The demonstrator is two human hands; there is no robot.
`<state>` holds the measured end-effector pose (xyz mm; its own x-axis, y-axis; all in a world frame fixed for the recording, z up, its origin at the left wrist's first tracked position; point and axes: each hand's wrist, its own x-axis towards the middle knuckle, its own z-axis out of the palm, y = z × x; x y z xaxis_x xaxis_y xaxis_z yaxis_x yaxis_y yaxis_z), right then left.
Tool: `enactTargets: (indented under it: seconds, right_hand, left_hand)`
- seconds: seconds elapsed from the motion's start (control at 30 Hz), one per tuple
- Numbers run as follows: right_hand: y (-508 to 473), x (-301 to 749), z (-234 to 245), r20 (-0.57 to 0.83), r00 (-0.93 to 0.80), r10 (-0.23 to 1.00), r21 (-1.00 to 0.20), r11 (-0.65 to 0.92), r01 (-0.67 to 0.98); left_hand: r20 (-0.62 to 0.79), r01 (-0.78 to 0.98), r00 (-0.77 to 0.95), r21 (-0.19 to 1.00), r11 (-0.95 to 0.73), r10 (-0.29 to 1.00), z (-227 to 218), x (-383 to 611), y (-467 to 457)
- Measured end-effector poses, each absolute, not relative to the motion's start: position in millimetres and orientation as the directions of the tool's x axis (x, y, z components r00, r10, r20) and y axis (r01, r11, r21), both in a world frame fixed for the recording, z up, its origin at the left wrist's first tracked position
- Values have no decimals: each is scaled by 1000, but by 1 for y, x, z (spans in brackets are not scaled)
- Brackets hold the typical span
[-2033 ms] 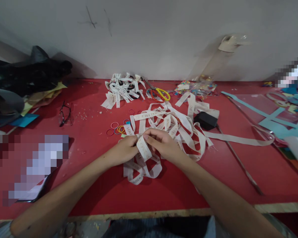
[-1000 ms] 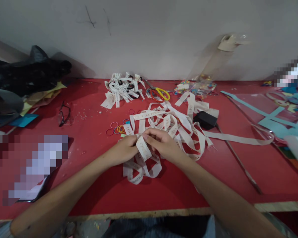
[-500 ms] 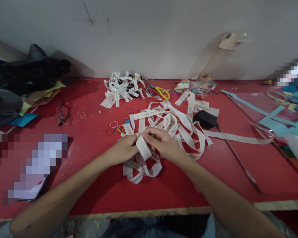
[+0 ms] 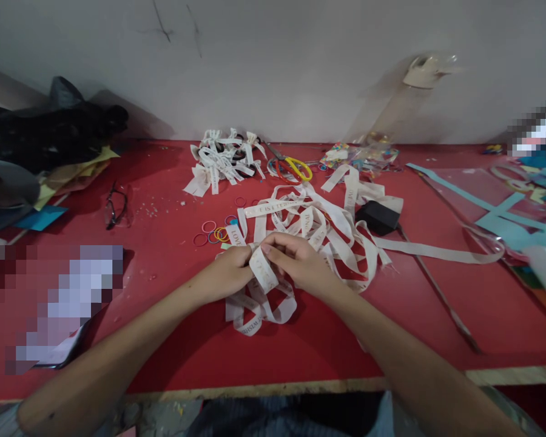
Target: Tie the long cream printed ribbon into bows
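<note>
A long cream printed ribbon (image 4: 327, 233) lies in loose coils on the red table (image 4: 173, 200). Both hands meet over its near end. My left hand (image 4: 227, 274) is closed, pinching a fold of the ribbon from the left. My right hand (image 4: 300, 264) is closed too, its fingers curled over the same folded loop from the right. More loops of ribbon hang below the hands onto the table.
A heap of tied ribbon bows (image 4: 222, 161) sits at the back, with red and yellow scissors (image 4: 291, 170) beside it. Coloured rubber bands (image 4: 216, 233) lie left of the hands. A black box (image 4: 378, 217), spectacles (image 4: 113, 209) and blue paper strips (image 4: 500, 212) are around.
Both hands stay pinched on the same ribbon fold; nothing on the table has moved. Only the camera has shifted slightly.
</note>
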<state>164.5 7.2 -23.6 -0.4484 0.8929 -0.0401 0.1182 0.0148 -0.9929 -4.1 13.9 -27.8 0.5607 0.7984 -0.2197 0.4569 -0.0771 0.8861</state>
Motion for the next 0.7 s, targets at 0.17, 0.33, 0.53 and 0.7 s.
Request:
enactTargets:
  seconds: [0.17,0.33,0.53,0.7]
  right_hand:
    - [7,165,-25,-16,-452,892,-982,70,173]
    - [6,165,-25,33,-454,891,-967,143,210]
    - [6,165,-24,27,-462,887,-962,148,228]
    - [5,166,-22,23,-461,887,-953,159,258]
  left_hand:
    - [-207,491,559,863,-119,803,-27,-4,13]
    - [-213,499,567,857,-125,796,-27,-4,13]
    - [-201,518,569,840,-159,797,-29,-5,14]
    - [-228,523,567,842,-132,791,-28,-5,13]
